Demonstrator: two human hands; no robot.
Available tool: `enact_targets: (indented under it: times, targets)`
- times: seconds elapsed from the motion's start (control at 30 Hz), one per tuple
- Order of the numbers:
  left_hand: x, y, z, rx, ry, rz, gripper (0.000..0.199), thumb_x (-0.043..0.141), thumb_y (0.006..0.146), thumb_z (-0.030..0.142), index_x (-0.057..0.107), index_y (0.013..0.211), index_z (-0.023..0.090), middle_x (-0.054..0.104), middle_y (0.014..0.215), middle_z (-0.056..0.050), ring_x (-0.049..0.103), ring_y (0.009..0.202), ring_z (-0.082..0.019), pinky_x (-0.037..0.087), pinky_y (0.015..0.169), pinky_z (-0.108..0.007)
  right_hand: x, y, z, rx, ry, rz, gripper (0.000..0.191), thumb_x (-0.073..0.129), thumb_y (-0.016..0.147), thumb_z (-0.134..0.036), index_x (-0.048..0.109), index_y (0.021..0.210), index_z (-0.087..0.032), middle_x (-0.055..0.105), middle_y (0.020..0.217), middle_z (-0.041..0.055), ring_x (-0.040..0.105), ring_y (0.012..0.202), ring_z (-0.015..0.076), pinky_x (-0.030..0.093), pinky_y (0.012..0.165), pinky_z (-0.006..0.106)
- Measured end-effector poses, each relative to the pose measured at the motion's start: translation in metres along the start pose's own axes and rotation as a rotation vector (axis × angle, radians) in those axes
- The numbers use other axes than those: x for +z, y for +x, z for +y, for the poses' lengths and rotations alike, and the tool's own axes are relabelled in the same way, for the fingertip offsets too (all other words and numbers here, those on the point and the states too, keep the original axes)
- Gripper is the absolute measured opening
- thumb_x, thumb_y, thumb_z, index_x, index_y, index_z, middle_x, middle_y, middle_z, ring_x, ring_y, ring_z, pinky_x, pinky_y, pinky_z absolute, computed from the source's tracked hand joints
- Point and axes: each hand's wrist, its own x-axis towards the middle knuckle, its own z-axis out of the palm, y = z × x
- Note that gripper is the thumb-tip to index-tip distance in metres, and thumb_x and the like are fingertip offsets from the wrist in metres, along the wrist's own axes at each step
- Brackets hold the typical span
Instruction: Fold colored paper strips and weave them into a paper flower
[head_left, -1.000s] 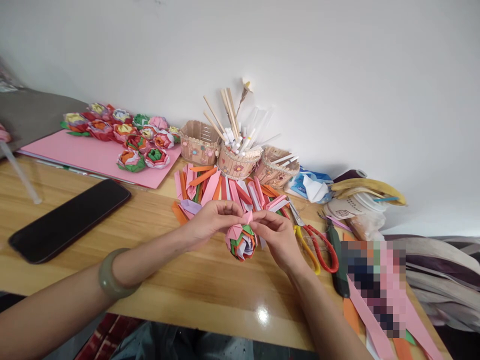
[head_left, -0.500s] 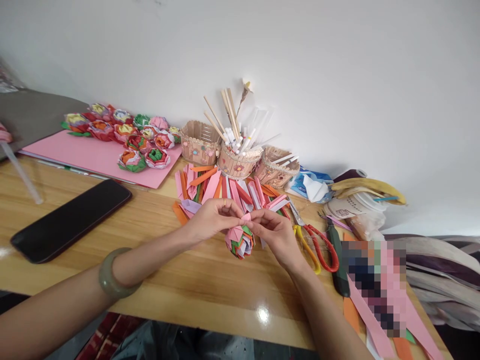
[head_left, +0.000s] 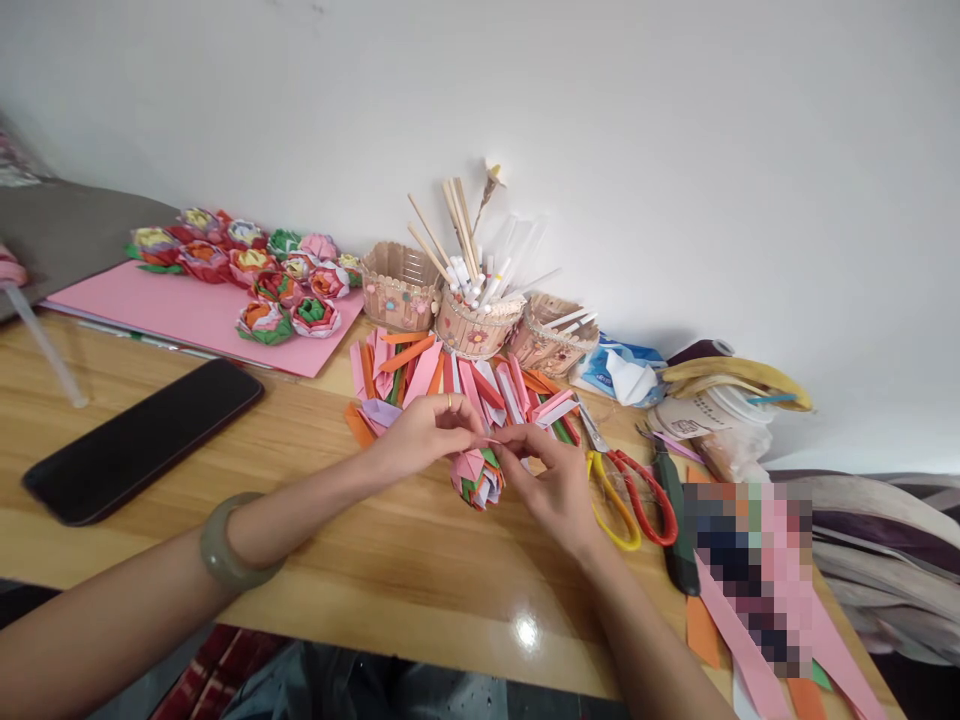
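Note:
Over the middle of the wooden table, my left hand [head_left: 431,435] and my right hand [head_left: 547,478] meet at their fingertips. Both pinch a small pink paper piece [head_left: 487,441] between them. Just below the fingers is a multicoloured folded-paper bundle [head_left: 480,478] in pink, green, orange and pale purple. Whether the pinched piece is joined to it I cannot tell. Behind my hands lies a pile of folded paper strips [head_left: 427,375]. A ring and a bangle [head_left: 238,545] are on my left side.
Paper flowers [head_left: 259,262] sit on pink sheets [head_left: 180,310] at the left, behind a black phone [head_left: 142,440]. Decorated baskets [head_left: 476,325] hold sticks. To the right are scissors [head_left: 634,495], a green tool [head_left: 675,530], a cup [head_left: 690,412], a banana peel [head_left: 739,375] and paper strips.
The pink piece between my fingertips now looks thinner and flatter. My right fingers have shifted slightly, and the paper bundle has risen a little.

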Motion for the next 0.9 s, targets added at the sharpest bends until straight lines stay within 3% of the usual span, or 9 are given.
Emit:
enact_targets:
  times: [0.13, 0.27, 0.33, 0.43, 0.57, 0.63, 0.9]
  targets:
    - [0.002, -0.002, 0.004, -0.065, -0.095, -0.041, 0.017, 0.061, 0.069, 0.023, 0.06, 0.085, 0.017, 0.06, 0.086, -0.002, 0.056, 0.079, -0.013, 0.044, 0.063, -0.02, -0.001, -0.004, 0.008, -0.119, -0.174, 0.136, 0.011, 0.05, 0.083, -0.021, 0.059, 0.089, -0.021, 0.066, 0.072, 0.0025, 0.06, 0.06, 0.0138, 0.045, 0.057, 0.025]
    - [0.001, -0.006, 0.002, -0.227, -0.104, -0.327, 0.034, 0.06, 0.072, 0.039, 0.058, 0.1, 0.02, 0.059, 0.083, -0.002, 0.056, 0.069, -0.012, 0.046, 0.058, -0.024, 0.001, -0.008, 0.013, -0.239, -0.26, 0.219, 0.01, 0.052, 0.081, -0.018, 0.058, 0.086, -0.024, 0.067, 0.073, 0.002, 0.061, 0.061, 0.0141, 0.045, 0.056, 0.025]
    - [0.001, -0.007, 0.002, -0.239, -0.057, -0.356, 0.045, 0.063, 0.069, 0.04, 0.053, 0.109, 0.021, 0.057, 0.079, -0.001, 0.055, 0.065, -0.012, 0.046, 0.054, -0.024, 0.001, -0.007, 0.011, -0.267, -0.217, 0.244, 0.009, 0.053, 0.08, -0.016, 0.057, 0.083, -0.023, 0.068, 0.08, 0.003, 0.062, 0.069, 0.015, 0.045, 0.062, 0.026]
    - [-0.001, -0.006, 0.002, -0.081, 0.066, -0.206, 0.049, 0.068, 0.065, 0.037, 0.049, 0.107, 0.021, 0.056, 0.086, -0.001, 0.054, 0.069, -0.013, 0.046, 0.057, -0.025, -0.001, -0.002, 0.003, -0.138, -0.113, 0.248, 0.003, 0.053, 0.081, -0.021, 0.057, 0.081, -0.021, 0.065, 0.084, 0.004, 0.059, 0.075, 0.0159, 0.044, 0.067, 0.027]
    - [-0.002, -0.004, 0.0, 0.178, 0.263, -0.024, 0.041, 0.069, 0.064, 0.032, 0.05, 0.098, 0.02, 0.054, 0.099, -0.004, 0.052, 0.089, -0.017, 0.042, 0.078, -0.029, -0.004, 0.004, -0.005, 0.159, 0.217, -0.015, 0.024, 0.046, 0.085, -0.035, 0.058, 0.074, -0.018, 0.057, 0.067, 0.0005, 0.05, 0.061, 0.0121, 0.038, 0.056, 0.023]
    - [-0.002, -0.004, -0.001, 0.175, 0.284, -0.032, 0.042, 0.068, 0.066, 0.033, 0.047, 0.099, 0.02, 0.054, 0.099, -0.004, 0.052, 0.091, -0.018, 0.041, 0.08, -0.03, -0.004, 0.005, -0.005, 0.231, 0.393, -0.082, 0.026, 0.049, 0.084, -0.038, 0.057, 0.07, -0.017, 0.053, 0.063, -0.0013, 0.047, 0.057, 0.0102, 0.036, 0.052, 0.022]
    - [0.004, -0.007, 0.003, 0.077, 0.144, -0.151, 0.042, 0.068, 0.066, 0.029, 0.038, 0.094, 0.02, 0.052, 0.092, -0.001, 0.053, 0.087, -0.016, 0.04, 0.076, -0.029, 0.002, 0.004, 0.006, 0.39, 0.809, -0.11, 0.016, 0.063, 0.073, -0.029, 0.059, 0.065, -0.016, 0.054, 0.058, -0.0028, 0.044, 0.049, 0.006, 0.031, 0.045, 0.017]
